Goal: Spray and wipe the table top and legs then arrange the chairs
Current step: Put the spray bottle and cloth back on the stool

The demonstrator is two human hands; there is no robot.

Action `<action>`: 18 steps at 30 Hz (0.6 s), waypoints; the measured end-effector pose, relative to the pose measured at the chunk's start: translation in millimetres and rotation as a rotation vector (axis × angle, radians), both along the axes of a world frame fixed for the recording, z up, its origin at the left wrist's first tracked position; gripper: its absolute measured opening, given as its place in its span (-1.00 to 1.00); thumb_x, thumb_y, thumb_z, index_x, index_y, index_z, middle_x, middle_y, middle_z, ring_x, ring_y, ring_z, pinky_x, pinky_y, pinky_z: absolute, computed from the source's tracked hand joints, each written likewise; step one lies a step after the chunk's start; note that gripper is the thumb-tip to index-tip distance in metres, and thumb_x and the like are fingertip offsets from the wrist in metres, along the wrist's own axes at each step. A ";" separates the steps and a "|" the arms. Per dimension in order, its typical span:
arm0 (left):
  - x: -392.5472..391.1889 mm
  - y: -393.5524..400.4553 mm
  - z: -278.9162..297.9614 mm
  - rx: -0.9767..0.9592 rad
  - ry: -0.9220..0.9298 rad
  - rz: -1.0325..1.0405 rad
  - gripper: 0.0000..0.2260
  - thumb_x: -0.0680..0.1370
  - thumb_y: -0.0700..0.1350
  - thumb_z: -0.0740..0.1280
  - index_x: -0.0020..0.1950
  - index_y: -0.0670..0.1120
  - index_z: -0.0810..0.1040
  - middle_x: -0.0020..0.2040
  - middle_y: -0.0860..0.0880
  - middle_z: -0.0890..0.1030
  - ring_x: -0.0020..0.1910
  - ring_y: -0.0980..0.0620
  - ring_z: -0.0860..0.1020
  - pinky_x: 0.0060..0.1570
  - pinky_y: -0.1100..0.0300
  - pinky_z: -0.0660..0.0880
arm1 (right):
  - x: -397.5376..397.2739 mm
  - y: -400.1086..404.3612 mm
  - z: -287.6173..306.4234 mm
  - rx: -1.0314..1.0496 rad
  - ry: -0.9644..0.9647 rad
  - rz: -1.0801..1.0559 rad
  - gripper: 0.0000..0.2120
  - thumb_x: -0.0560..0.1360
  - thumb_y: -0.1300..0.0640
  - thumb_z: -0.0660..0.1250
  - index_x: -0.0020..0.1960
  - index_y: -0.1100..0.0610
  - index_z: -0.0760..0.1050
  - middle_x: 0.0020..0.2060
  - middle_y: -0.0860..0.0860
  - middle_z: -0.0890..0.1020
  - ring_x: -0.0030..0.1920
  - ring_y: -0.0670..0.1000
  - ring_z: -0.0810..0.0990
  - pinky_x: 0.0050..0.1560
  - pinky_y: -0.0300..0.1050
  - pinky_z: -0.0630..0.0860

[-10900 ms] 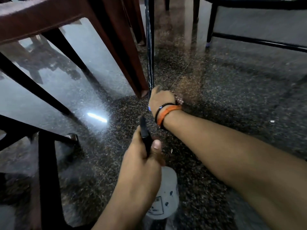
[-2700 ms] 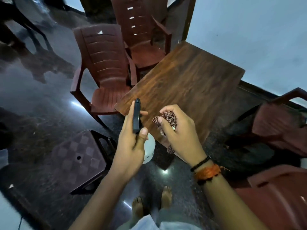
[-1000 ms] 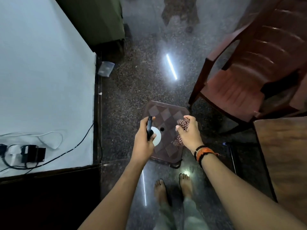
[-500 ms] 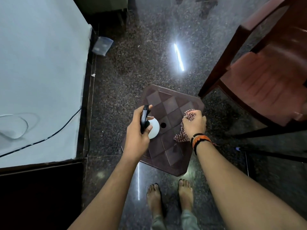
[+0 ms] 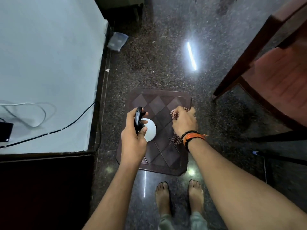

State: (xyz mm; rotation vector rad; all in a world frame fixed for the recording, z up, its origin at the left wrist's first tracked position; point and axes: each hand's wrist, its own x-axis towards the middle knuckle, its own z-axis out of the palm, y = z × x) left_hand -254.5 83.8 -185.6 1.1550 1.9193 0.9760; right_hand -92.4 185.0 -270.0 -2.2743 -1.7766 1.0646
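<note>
I look straight down at a low brown plastic stool [image 5: 166,156] with a diamond-pattern top. My left hand [image 5: 132,140] grips a white spray bottle [image 5: 150,130] by its black trigger head, held over the stool's left half. My right hand [image 5: 183,123] is closed on a checked cloth [image 5: 176,139] and rests at the stool's right edge, the cloth touching the top. A brown plastic chair [image 5: 279,80] stands at the right. The table top is out of view.
A white wall [image 5: 49,63] with cables [image 5: 41,120] fills the left. A small clear container [image 5: 117,41] lies on the dark speckled floor by the wall. My bare feet [image 5: 179,196] stand just below the stool. Thin black legs [image 5: 282,157] cross the floor at the right.
The view has dropped closer over the stool. My right hand has lowered the cloth onto the stool's right edge, and my left hand has kept the bottle above the left half.
</note>
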 end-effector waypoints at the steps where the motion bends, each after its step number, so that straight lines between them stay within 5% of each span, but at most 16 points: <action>1: -3.7 -4.7 -0.1 -0.001 -0.007 0.021 -0.38 0.63 -0.47 0.31 0.51 0.14 0.43 0.27 0.16 0.72 0.28 0.08 0.68 0.39 -0.08 0.58 | -6.3 -0.9 0.1 0.014 -0.004 0.050 -0.75 0.57 0.18 0.43 0.19 -0.05 0.51 0.50 0.26 0.26 0.00 0.33 0.62 0.12 0.12 0.59; 7: -22.0 -34.8 0.7 -0.001 -0.023 0.120 -0.38 0.63 -0.48 0.32 0.52 0.11 0.44 0.24 0.15 0.74 0.32 0.12 0.66 0.37 0.08 0.56 | -27.7 1.4 5.1 0.005 -0.037 0.238 -0.75 0.59 0.18 0.43 0.19 -0.03 0.48 0.49 0.29 0.24 0.05 0.35 0.64 0.11 0.14 0.57; 12: -21.2 -38.3 0.8 -0.003 0.023 0.157 -0.36 0.64 -0.47 0.33 0.52 0.18 0.44 0.22 0.21 0.74 0.27 0.19 0.66 0.25 0.31 0.56 | -39.9 -19.6 7.8 0.172 -0.013 0.215 -0.68 0.57 0.26 0.45 0.12 -0.02 0.38 0.72 0.17 -0.07 0.02 0.31 0.70 -0.01 0.08 0.60; 18: -25.7 -33.7 -1.6 0.008 0.085 0.187 -0.32 0.63 -0.46 0.35 0.57 0.18 0.42 0.18 0.19 0.74 0.23 0.23 0.66 0.24 0.37 0.52 | -75.9 -38.6 -3.0 0.343 0.266 0.183 -0.69 0.56 0.17 0.51 0.24 0.06 0.51 0.39 0.06 0.38 0.17 0.17 0.60 0.17 0.15 0.62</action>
